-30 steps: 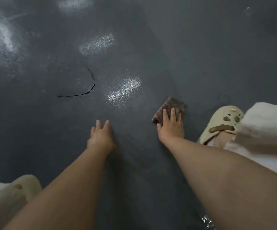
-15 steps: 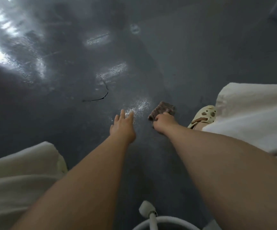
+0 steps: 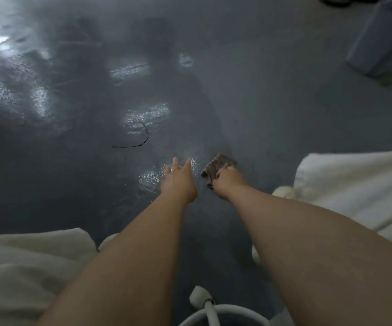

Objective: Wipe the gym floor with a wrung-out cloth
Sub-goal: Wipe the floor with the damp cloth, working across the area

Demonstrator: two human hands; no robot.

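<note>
Very near, at the bottom edge, sits a white bucket rim (image 3: 225, 314) with a white handle piece (image 3: 199, 297). Pale cloth of the person's clothes (image 3: 25, 267) lies on the near left and on the right. Two bare arms reach out over the dark grey floor (image 3: 284, 114). The left hand (image 3: 178, 182) is flat with its fingers straight, over a shiny wet patch (image 3: 152, 177). Just to its right, the right hand (image 3: 228, 182) curls its fingers around a brown cloth (image 3: 218, 164) that is down on the floor. Farther off on the left is a thin black crack (image 3: 131, 145). Far away on the right stands a grey box (image 3: 378, 38)
</note>
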